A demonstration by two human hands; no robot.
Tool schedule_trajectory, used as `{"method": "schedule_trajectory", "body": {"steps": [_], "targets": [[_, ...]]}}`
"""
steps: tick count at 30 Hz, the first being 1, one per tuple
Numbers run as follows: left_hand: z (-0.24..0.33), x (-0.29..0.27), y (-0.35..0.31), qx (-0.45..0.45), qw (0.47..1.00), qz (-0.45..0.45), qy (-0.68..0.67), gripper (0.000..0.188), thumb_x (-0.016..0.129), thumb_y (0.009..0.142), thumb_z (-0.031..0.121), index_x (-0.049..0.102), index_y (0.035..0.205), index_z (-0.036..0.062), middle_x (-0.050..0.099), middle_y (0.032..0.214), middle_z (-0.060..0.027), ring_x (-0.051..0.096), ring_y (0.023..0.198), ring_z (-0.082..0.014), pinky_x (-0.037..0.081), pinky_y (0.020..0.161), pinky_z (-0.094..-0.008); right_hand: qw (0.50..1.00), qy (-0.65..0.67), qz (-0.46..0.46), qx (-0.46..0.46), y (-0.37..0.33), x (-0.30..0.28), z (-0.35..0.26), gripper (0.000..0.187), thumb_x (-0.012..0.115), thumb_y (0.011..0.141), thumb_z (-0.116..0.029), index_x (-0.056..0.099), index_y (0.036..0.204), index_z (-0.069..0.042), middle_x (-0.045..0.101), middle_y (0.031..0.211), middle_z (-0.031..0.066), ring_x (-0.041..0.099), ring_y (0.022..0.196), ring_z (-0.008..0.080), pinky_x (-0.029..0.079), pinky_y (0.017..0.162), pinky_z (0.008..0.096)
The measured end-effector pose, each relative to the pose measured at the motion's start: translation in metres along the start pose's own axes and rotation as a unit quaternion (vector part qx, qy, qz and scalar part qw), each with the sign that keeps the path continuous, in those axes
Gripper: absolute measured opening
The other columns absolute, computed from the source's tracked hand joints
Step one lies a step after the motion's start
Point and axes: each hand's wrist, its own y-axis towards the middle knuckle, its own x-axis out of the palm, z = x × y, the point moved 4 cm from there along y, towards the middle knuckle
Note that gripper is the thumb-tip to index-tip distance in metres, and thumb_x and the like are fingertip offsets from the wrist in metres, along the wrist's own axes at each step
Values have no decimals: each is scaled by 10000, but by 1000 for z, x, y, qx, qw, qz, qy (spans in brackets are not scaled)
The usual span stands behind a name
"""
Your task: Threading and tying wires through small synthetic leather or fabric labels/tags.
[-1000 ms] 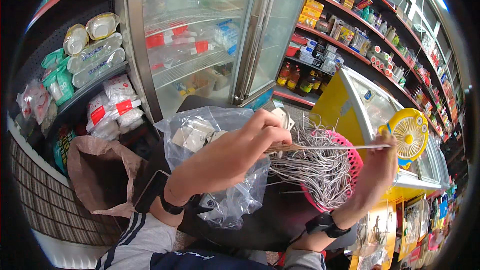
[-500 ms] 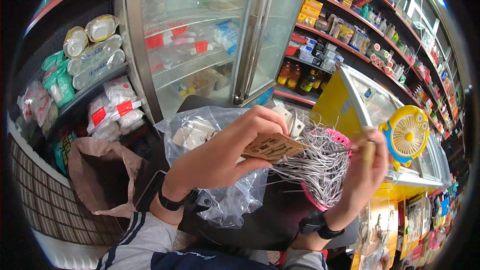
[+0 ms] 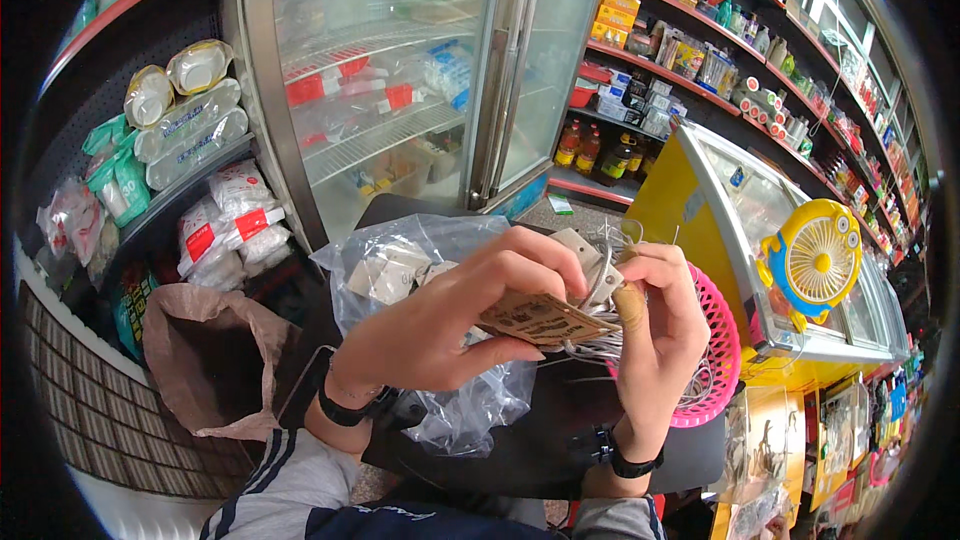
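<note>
My left hand [image 3: 470, 315] is closed around a small stack of brown cardboard tags [image 3: 548, 320] with dark print, above the black tabletop. Cream tags [image 3: 573, 243] with holes stick up beyond its fingers. Against the hole end of these tags, my right hand [image 3: 660, 330] is pinched, with a yellowish cover on its thumb; what lies between its fingertips is partly hidden. Thin grey wires [image 3: 597, 348] run below and beyond the right hand, over a pink mesh basket [image 3: 722, 340]. Behind my left hand lies a clear plastic bag [image 3: 480, 410] holding more cream tags [image 3: 385, 275].
A brown bag [image 3: 210, 370] stands open at the left, under shelves of packaged goods. Behind the black table [image 3: 560, 420] is a glass-door fridge [image 3: 390, 130]. At the right, a yellow fan [image 3: 822, 260] sits by a yellow chest freezer [image 3: 665, 175].
My right hand has moved left from beyond the wire heap to the tags, and now covers much of the wires. The left hand still holds the tags in nearly the same place.
</note>
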Motion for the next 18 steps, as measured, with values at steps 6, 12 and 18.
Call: {"method": "schedule_trajectory", "body": {"steps": [6, 12, 18], "targets": [[1, 1, -1, -12, 1000, -5, -8, 413, 723, 714, -48, 469, 1009, 89, 511, 1107, -142, 522, 1025, -243, 429, 883, -358, 1000, 16, -13, 5, -1, -2, 4, 123, 610, 779, 50, 577, 891, 10, 569, 914, 86, 478, 709, 132, 391, 636, 235], [2, 6, -1, -10, 998, -11, -59, 415, 714, 730, -42, 458, 1027, 93, 503, 1120, -147, 518, 1029, -235, 426, 887, -354, 865, 461, -102, 167, -10, 10, 27, 98, 585, 860, 5, 571, 956, 21, 555, 1001, 86, 509, 796, 88, 409, 682, 203], [-3, 5, -1, -33, 999, 4, -31, 451, 698, 730, -59, 437, 1069, 84, 481, 1156, -148, 500, 1066, -244, 422, 889, -354, 934, 336, -54, 110, -9, 7, 25, 157, 613, 848, 13, 562, 995, 34, 582, 1010, 109, 568, 830, 106, 447, 699, 208]]}}
